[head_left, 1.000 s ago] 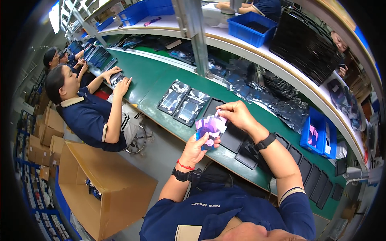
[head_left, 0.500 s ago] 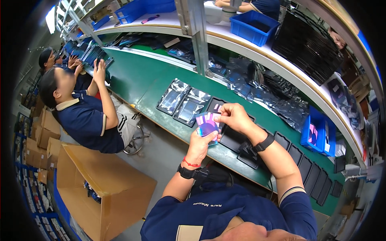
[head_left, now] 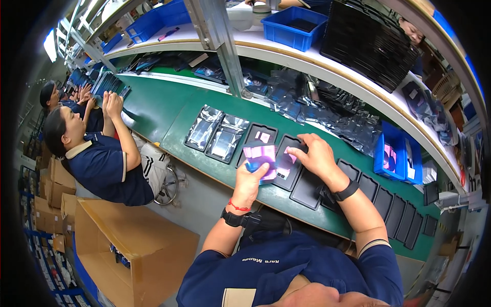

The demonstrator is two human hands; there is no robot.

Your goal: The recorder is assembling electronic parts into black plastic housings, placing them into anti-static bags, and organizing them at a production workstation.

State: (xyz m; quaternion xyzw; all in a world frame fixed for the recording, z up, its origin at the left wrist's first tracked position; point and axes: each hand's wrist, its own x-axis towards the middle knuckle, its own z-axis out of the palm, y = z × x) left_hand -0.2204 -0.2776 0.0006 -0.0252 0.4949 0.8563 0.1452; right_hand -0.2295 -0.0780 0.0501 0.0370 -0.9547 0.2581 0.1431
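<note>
A small stack of pink-and-purple printed cards (head_left: 258, 155) is gripped in my left hand (head_left: 249, 184), the thumb pressed across the top. My right hand (head_left: 319, 159) is over a black tray (head_left: 284, 185), thumb and fingers apart. Beneath its fingertips, a pink-and-purple card (head_left: 285, 166) lies in that tray. Just left of it, partly behind the held stack, another black tray (head_left: 254, 134) has pink pieces in it. Farther left lie two black trays with shiny clear bags, the nearer one (head_left: 228, 138) beside the farther one (head_left: 203, 128).
More black trays (head_left: 378, 199) run along the green bench (head_left: 176, 110) to the right. Blue bins (head_left: 381, 161) with printed cards stand at the back right. Bagged items (head_left: 327, 112) are heaped under the shelf. A metal post (head_left: 217, 43) rises behind. Co-workers sit left, near an open carton (head_left: 163, 256).
My right hand has left the card stack and moved right, over a black tray where a card now lies. My left hand still holds the stack. The view has shifted slightly.
</note>
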